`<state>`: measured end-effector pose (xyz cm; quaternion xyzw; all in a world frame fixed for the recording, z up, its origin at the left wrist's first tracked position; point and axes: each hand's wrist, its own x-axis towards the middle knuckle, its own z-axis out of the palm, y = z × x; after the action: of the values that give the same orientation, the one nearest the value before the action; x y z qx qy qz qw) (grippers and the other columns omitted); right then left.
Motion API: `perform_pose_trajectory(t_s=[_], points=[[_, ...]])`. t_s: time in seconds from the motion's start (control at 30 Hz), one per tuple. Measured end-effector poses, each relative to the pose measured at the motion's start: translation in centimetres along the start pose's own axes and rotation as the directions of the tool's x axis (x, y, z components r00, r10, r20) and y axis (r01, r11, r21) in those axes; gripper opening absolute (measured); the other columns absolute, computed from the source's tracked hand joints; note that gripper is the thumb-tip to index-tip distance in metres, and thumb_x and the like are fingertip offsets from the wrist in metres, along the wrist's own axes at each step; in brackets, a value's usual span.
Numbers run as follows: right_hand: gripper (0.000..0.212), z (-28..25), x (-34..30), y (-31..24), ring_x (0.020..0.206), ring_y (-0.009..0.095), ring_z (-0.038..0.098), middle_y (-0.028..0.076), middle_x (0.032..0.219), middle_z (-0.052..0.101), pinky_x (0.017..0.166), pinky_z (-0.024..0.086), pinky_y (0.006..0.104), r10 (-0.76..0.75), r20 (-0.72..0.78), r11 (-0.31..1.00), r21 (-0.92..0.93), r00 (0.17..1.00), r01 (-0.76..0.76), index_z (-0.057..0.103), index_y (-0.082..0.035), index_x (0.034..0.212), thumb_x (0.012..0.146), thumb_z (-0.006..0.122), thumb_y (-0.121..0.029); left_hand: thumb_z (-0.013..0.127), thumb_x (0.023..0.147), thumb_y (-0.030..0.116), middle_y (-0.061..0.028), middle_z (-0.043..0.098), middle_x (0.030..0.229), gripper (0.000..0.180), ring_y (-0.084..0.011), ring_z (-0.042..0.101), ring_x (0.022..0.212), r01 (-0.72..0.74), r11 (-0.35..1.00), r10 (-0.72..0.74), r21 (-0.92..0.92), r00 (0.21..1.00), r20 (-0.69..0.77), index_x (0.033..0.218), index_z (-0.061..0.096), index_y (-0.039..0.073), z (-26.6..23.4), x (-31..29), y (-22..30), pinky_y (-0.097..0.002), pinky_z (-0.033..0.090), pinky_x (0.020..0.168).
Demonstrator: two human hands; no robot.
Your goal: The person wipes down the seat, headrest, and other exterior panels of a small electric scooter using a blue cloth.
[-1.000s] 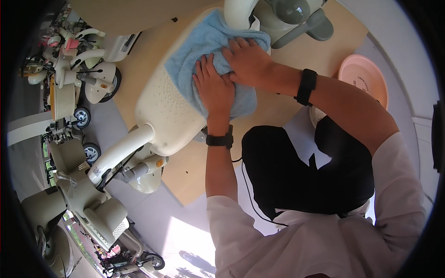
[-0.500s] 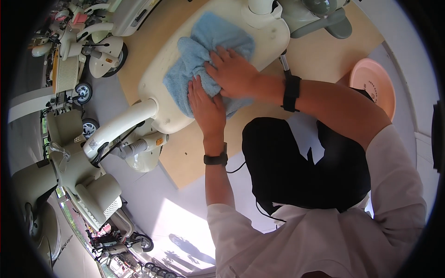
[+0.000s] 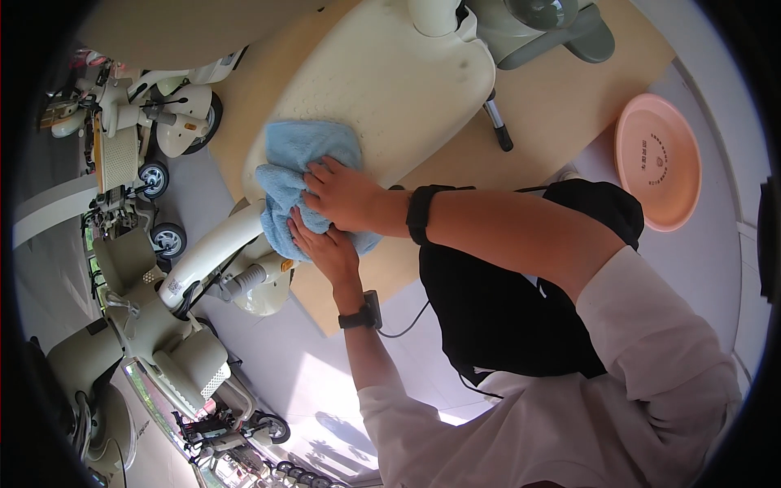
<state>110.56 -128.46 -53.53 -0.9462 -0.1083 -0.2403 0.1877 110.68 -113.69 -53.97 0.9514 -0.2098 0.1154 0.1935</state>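
Observation:
A blue towel, partly bunched, lies on the cream footboard of a scooter, at its near left end beside the curved steering column. On top of the towel my right hand presses down, its fingers spread and slightly bent. Just below it my left hand rests on the towel's lower part, fingers stretched out. The two hands are close together. Part of the towel is hidden under them.
A pink basin stands on the floor at the right. A kickstand sticks out below the footboard. Other scooters are parked at the left. Tan board covers part of the floor.
Both hands and the towel have moved left and toward me along the footboard, baring its middle and far part. The view has shifted slightly; more of the pink basin shows.

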Motion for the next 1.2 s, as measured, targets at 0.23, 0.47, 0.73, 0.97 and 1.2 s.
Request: perform_pose_trajectory(t_s=[0.23,0.47,0.73,0.97,1.2], points=[[0.063,-6.7,-2.6,7.7,0.132,0.037,0.045,0.020,0.139,0.052,0.111,0.034,0.0504,0.167,0.138,0.986,-0.028,0.976,-0.164,0.059,-0.006,0.129,0.073,0.074,-0.029,0.047,0.092,0.024,-0.0187,0.037,0.153,0.060,-0.0425,0.028,0.144,-0.154,0.983,0.157,-0.098,0.987,0.027,0.146,0.034,0.002,4.1,4.8,7.1,-0.0595,0.020,0.115],[0.077,-13.0,-7.6,14.2,0.135,0.038,0.042,0.021,0.144,0.046,0.113,0.033,0.0470,0.200,0.122,0.973,-0.138,0.972,-0.183,0.050,-0.006,0.139,0.072,0.079,-0.033,0.049,0.087,0.021,-0.0190,0.043,0.149,0.061,-0.0400,0.035,0.141,-0.420,0.905,0.419,-0.071,0.908,-0.023,0.144,0.036,0.002,6.9,6.4,15.4,-0.0587,0.024,0.114],[0.093,-13.2,-10.3,13.4,0.134,0.037,0.041,0.018,0.143,0.045,0.113,0.032,0.0500,0.137,0.148,0.940,-0.331,0.980,-0.081,0.047,-0.010,0.141,0.060,0.088,-0.031,0.063,0.083,0.024,-0.0209,0.042,0.148,0.073,-0.0384,0.036,0.141,-0.565,0.812,0.574,-0.144,0.818,0.028,0.145,0.034,-0.002,5.4,2.8,14.9,-0.0567,0.026,0.114],[0.085,-7.5,-6.7,8.2,0.132,0.037,0.043,0.018,0.139,0.048,0.111,0.034,0.0529,0.002,0.112,0.957,-0.289,0.994,0.031,0.052,-0.011,0.135,0.059,0.086,-0.029,0.076,0.078,0.018,-0.0204,0.037,0.152,0.084,-0.0383,0.031,0.144,-0.455,0.890,0.457,-0.037,0.884,0.098,0.146,0.032,-0.002,3.1,-0.1,7.3,-0.0538,0.023,0.117],[0.046,-0.4,-2.5,1.9,0.126,0.037,0.049,0.017,0.130,0.056,0.104,0.039,0.0515,-0.120,-0.016,0.979,-0.167,0.993,0.116,0.063,-0.009,0.121,0.078,0.068,-0.025,0.077,0.075,0.008,-0.0166,0.035,0.155,0.086,-0.0385,0.030,0.144,-0.282,0.952,0.278,0.117,0.959,0.051,0.148,0.032,0.002,-0.1,-1.7,-1.0,-0.0517,0.025,0.117]])
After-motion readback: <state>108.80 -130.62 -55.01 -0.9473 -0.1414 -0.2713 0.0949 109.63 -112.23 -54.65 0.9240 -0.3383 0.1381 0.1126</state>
